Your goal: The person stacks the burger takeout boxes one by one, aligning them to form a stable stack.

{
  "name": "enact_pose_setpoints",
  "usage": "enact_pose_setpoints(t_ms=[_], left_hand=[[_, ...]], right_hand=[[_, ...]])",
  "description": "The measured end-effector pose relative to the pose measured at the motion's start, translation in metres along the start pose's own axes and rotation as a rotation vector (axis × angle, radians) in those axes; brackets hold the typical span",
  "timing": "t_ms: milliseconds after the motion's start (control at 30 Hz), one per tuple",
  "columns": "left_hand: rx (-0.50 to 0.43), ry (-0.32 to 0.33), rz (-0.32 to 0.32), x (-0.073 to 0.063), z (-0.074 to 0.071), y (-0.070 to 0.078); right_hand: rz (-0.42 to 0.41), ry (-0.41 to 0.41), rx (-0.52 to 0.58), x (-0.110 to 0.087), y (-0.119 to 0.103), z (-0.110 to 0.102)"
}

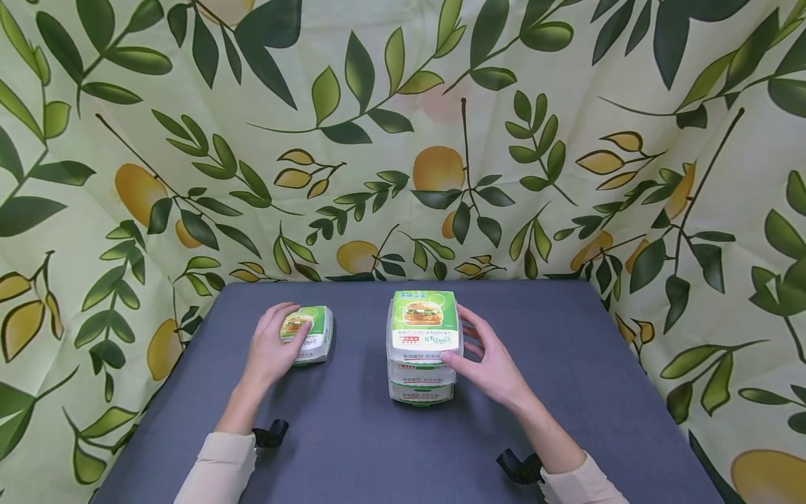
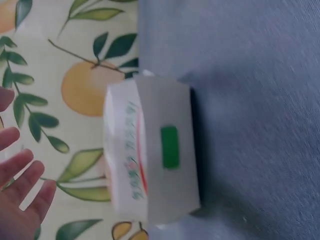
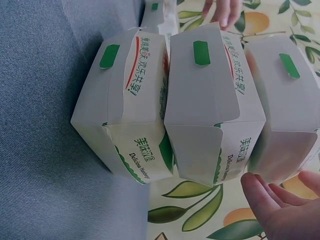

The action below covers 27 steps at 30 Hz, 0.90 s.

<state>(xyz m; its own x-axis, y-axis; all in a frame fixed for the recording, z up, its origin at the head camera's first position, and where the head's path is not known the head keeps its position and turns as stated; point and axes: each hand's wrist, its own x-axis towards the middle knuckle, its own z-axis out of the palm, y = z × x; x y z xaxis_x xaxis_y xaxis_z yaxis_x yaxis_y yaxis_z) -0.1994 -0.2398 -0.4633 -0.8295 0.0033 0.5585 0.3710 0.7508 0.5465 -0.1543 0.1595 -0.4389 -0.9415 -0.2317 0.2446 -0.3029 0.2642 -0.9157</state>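
Note:
Three white-and-green burger boxes stand in a stack (image 1: 422,374) on the table, the top box (image 3: 287,95) slightly askew over those below. My right hand (image 1: 488,357) is at the right side of that top box, thumb by its front corner and fingers along its side, the fingertips right at its edge in the right wrist view. A single burger box (image 2: 167,150) sits to the left on the table. Over it hovers my left hand (image 1: 277,343), its fingers spread; in the left wrist view a gap shows between the fingers (image 2: 20,167) and the box.
A dark blue-grey cloth covers the table (image 1: 352,448). Behind and around it hangs a curtain (image 1: 378,154) printed with leaves and orange fruit. Black straps (image 1: 271,434) circle both wrists, below light sleeves.

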Motion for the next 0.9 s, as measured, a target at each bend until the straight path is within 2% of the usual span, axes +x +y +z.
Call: enact_pose_setpoints(t_ms=[233, 433, 533, 700, 900], left_hand=[[0.046, -0.103, -0.142, -0.004, -0.002, -0.017], [0.01, -0.261, -0.327, -0.007, -0.005, -0.029], [0.009, -0.336, -0.398, -0.008, -0.005, -0.032], [0.007, -0.42, -0.445, -0.011, -0.003, -0.038], [-0.023, -0.437, -0.445, -0.013, 0.003, -0.046]], right_hand=[[0.007, 0.004, 0.006, -0.001, -0.001, 0.0], [0.001, 0.007, 0.004, 0.0, -0.002, 0.0], [0.005, 0.007, 0.003, -0.001, -0.002, 0.001], [0.008, 0.006, 0.012, -0.001, -0.002, 0.001], [0.001, 0.012, 0.022, -0.001, -0.001, 0.0]])
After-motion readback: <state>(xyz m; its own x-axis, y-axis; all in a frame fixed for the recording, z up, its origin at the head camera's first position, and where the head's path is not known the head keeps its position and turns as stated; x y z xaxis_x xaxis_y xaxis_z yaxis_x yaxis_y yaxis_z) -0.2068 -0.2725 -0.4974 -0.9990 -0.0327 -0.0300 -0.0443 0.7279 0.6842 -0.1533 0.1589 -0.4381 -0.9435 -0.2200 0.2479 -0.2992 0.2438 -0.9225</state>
